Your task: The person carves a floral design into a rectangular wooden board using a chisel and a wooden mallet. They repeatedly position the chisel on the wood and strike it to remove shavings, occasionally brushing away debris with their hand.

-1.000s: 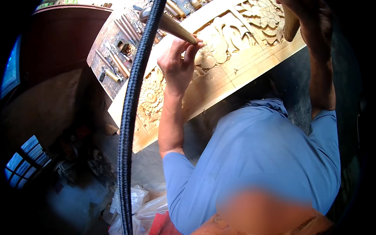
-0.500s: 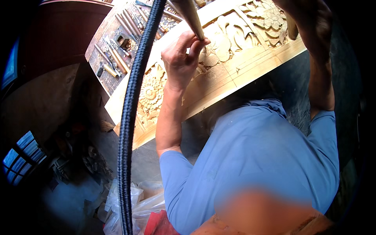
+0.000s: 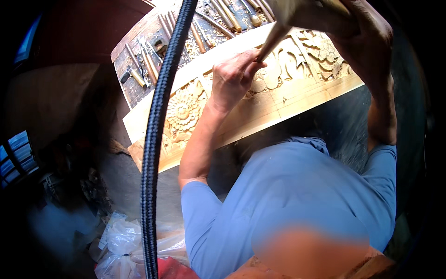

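Note:
A pale wooden board (image 3: 253,118), carved with flowers and leaves, slants across the upper view. My left hand (image 3: 234,79) is closed around a carving chisel (image 3: 273,43) above the middle of the board. The chisel leans up and to the right; its cutting end is hidden by my fingers. In my right hand (image 3: 371,37), at the upper right, is a wooden mallet (image 3: 320,17). The mallet overlaps the chisel's top end; whether they touch I cannot tell. Carved relief (image 3: 183,111) shows left of my left hand, and a leafy flower (image 3: 327,51) lies to its right.
Several carving tools (image 3: 148,65) lie among wood shavings on the workbench (image 3: 123,58) beyond the board. A black braided cable (image 3: 155,139) crosses the view from top to bottom. Clear plastic bags (image 3: 123,242) and something red (image 3: 172,269) are at the lower left.
The mallet has come left and down to the chisel's top end. The chisel leans differently, and my left hand appears farther right and lower. The whole view has shifted slightly.

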Demonstrator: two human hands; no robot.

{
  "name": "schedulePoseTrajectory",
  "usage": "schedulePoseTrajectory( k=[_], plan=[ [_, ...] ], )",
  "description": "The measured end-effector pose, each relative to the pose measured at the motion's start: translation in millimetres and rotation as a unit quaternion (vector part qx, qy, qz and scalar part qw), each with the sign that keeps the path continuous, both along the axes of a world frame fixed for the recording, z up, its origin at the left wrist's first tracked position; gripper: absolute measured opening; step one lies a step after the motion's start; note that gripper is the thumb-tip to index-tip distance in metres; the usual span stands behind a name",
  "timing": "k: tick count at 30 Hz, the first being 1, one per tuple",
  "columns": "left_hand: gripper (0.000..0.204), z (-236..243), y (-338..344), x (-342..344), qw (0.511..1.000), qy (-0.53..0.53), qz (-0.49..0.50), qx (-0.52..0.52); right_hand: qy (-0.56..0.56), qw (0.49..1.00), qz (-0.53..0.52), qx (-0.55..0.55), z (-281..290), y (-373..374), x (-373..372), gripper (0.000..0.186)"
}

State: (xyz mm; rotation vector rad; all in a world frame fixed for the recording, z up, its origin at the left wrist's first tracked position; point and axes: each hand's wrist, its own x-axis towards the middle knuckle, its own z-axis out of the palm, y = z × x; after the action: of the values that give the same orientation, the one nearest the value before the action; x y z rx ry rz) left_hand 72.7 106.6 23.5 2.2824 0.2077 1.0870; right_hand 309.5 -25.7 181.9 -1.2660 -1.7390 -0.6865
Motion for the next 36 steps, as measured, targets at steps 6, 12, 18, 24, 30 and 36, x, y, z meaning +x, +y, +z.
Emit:
schedulePoseTrajectory(
  k=[6, 12, 18, 24, 30, 36],
  plan=[
    [0.014, -3.9, 3.2, 6.2, 1.000, 0.022, 0.005, -0.016, 0.158, 0.986, -0.050, -0.018, -16.2, -26.8, 50.1, 0.045],
    [0.014, -8.9, 4.0, -0.3, 0.999, 0.027, 0.022, -0.022, -0.025, 0.980, -0.148, -0.131, -20.7, -35.1, 48.6, 0.045],
    [0.017, -11.0, 2.3, 0.8, 0.999, 0.032, 0.025, -0.002, -0.039, 0.981, -0.102, -0.159, -6.7, -41.1, 34.3, 0.029],
    [0.018, -11.6, -5.6, -11.9, 0.994, -0.060, 0.070, -0.053, 0.156, 0.980, -0.117, -0.046, -6.4, -42.0, 1.4, 0.041],
    [0.034, 20.8, 16.1, -26.8, 0.947, -0.095, 0.077, -0.297, 0.490, 0.862, 0.007, -0.127, -77.5, -99.3, 21.5, 0.035],
    [0.026, 8.5, -1.5, -15.1, 0.942, -0.065, -0.013, -0.328, 0.565, 0.813, -0.054, -0.129, -108.7, -120.8, -0.8, 0.030]
  ],
)
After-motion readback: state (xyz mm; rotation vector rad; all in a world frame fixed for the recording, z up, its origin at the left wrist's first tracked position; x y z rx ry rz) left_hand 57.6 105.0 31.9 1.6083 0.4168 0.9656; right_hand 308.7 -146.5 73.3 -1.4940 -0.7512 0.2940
